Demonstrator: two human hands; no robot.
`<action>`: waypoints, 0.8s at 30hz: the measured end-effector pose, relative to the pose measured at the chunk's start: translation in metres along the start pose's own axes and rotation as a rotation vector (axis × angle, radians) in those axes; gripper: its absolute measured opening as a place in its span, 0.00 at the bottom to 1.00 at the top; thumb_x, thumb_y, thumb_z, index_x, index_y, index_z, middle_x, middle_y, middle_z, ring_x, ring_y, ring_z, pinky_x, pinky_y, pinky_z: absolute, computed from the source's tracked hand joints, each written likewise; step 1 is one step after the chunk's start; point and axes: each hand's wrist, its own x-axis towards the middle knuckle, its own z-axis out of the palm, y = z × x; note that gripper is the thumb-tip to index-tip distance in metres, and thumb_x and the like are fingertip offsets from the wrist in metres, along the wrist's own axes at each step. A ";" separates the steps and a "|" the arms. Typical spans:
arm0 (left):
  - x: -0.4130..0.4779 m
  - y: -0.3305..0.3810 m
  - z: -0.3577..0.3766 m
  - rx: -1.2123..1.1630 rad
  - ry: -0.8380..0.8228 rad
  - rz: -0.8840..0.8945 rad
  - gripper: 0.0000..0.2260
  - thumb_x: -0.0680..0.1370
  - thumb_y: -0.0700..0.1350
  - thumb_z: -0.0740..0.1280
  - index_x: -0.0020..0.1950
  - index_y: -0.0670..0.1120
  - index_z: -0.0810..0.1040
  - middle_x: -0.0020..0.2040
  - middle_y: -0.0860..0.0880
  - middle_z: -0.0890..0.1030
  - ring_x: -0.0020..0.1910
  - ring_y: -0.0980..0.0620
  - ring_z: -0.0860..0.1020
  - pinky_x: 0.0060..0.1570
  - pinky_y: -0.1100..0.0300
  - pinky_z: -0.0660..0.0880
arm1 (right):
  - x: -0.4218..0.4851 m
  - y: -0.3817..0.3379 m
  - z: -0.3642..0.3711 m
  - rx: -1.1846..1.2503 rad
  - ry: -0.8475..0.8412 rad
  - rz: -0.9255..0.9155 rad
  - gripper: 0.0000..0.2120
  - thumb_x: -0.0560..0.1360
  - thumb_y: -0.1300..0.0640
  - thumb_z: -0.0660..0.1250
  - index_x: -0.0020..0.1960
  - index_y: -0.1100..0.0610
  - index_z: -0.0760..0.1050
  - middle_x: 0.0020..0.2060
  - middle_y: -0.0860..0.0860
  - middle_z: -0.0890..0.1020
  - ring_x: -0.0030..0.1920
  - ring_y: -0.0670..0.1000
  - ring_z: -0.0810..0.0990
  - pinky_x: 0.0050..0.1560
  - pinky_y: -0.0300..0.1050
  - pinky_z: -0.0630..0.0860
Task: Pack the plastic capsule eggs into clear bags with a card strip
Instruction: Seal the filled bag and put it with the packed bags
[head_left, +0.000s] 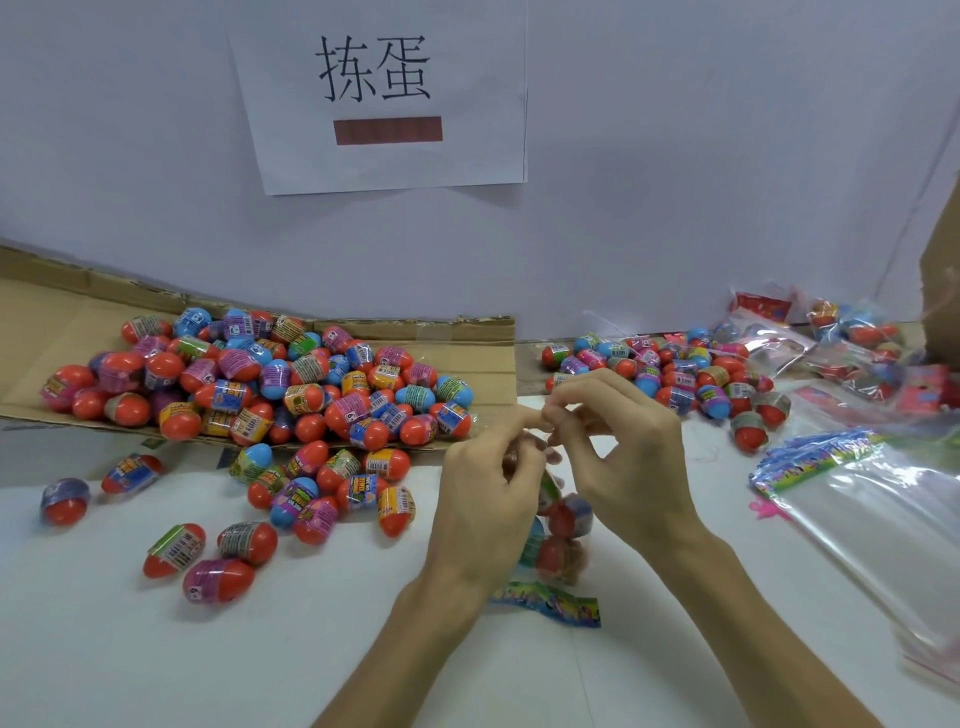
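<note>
Much of the filled bag (563, 525) is hidden behind the two hands, so only a few red and blue eggs and the coloured card strip (550, 605) at its near end can be made out; how many eggs it holds cannot be told. The left hand (488, 488) and right hand (623, 447) meet above the white counter (208, 649), fingertips pinched together on the far end of the bag, which hangs down between the wrists. A big heap of loose capsule eggs (270, 384) lies to the left on a flattened cardboard sheet (478, 358), spilling onto the counter, and a smaller heap (675, 379) sits just beyond the right hand. Empty clear bags (872, 499) with card strips lie at the right, partly cut off by the edge. A paper sign (384, 93) on the wall reads "拣蛋"; the egg labels are too small to read.
</note>
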 end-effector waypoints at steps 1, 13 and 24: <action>0.000 0.000 0.000 -0.021 0.002 -0.017 0.12 0.84 0.35 0.61 0.60 0.44 0.82 0.46 0.51 0.86 0.48 0.58 0.85 0.41 0.69 0.79 | 0.000 -0.001 0.001 0.004 -0.005 0.019 0.04 0.76 0.68 0.71 0.48 0.62 0.80 0.44 0.51 0.82 0.43 0.46 0.80 0.42 0.35 0.80; 0.004 -0.001 -0.003 -0.188 0.040 -0.113 0.13 0.85 0.36 0.61 0.54 0.52 0.81 0.44 0.53 0.86 0.46 0.52 0.86 0.43 0.53 0.85 | 0.009 0.005 -0.010 0.297 0.237 0.513 0.04 0.79 0.61 0.70 0.47 0.53 0.81 0.38 0.47 0.83 0.40 0.47 0.81 0.43 0.39 0.80; 0.015 -0.009 -0.019 -0.177 0.213 -0.232 0.12 0.85 0.37 0.61 0.52 0.51 0.82 0.44 0.51 0.87 0.46 0.53 0.86 0.48 0.45 0.85 | 0.013 0.019 -0.025 0.387 0.105 0.596 0.03 0.78 0.56 0.72 0.52 0.50 0.82 0.40 0.43 0.84 0.38 0.44 0.81 0.40 0.38 0.79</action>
